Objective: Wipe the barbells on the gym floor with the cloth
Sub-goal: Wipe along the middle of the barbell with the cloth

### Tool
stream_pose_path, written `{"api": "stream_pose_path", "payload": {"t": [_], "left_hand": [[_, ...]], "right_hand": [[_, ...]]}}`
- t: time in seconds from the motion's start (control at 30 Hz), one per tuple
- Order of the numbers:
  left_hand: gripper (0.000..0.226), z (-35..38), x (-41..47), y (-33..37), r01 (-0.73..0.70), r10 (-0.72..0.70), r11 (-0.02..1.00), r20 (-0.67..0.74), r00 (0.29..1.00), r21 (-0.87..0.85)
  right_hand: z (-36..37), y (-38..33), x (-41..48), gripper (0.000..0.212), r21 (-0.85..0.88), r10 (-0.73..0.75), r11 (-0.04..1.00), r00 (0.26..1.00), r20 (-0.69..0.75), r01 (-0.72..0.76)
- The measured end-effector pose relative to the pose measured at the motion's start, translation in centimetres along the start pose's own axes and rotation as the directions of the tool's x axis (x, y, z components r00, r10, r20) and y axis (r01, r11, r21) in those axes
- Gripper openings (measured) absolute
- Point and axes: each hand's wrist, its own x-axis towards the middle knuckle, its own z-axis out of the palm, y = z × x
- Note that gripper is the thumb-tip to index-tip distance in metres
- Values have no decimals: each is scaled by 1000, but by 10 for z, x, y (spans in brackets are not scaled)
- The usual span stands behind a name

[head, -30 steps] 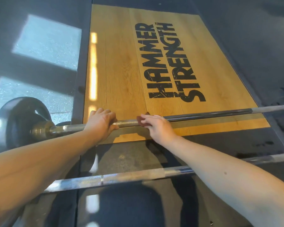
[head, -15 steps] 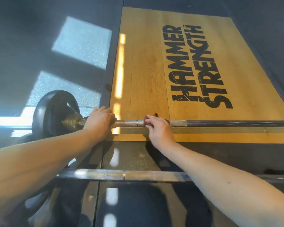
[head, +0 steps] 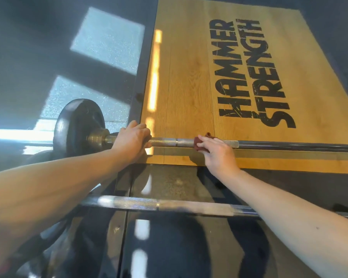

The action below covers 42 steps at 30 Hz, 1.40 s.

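Sunlit patches stripe the dark rubber floor (head: 28, 57) beyond the black plate (head: 78, 127) left of the left hand (head: 132, 140), which grips the barbell (head: 165, 141), while the right hand (head: 217, 153) holds a dark red cloth (head: 198, 144) against its shaft, the wooden platform (head: 189, 87) stretching beyond both.

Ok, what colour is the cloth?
Dark maroon; the cloth on the bar shows best in the head view.

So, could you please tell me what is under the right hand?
A dark red cloth lies against the barbell. The right hand covers most of the cloth and the bar beneath it, so those parts are hidden.
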Motion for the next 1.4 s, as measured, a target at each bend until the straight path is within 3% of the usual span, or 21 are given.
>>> {"api": "stream_pose_path", "payload": {"t": [0.23,0.4,0.53,0.63,0.8,0.9,1.03,1.17,1.3,1.4], "left_hand": [[17,-2,0,2,-4,3,998,13,1000,56],[16,0,-1,1,-2,2,998,-5,1000,66],[19,3,0,3,3,-1,997,-19,1000,81],[18,5,-2,3,7,-5,996,-18,1000,94],[19,2,0,4,10,-10,995,-10,1000,95],[21,2,2,2,11,-11,996,-1,1000,90],[22,6,-1,1,-2,5,996,-27,1000,88],[22,7,-6,2,-26,32,991,-47,998,131],[18,8,-6,1,-34,42,991,-61,997,133],[17,10,-5,0,-42,51,991,-70,996,124]], "right_hand": [[27,-58,31,25,80,-60,995,994,97,52],[3,-25,18,48,67,32,997,983,179,-44],[-5,0,8,33,45,62,997,997,40,-64],[24,-32,19,25,93,38,995,999,-1,-38],[42,-84,42,18,72,-55,996,993,102,47],[19,-39,31,34,7,-80,997,992,100,79],[-15,10,11,28,-74,18,997,1000,19,-17],[10,-37,23,17,-48,123,991,992,31,-122],[36,-88,40,17,36,79,996,990,116,-84],[26,-82,41,21,31,41,998,982,185,-47]]}}
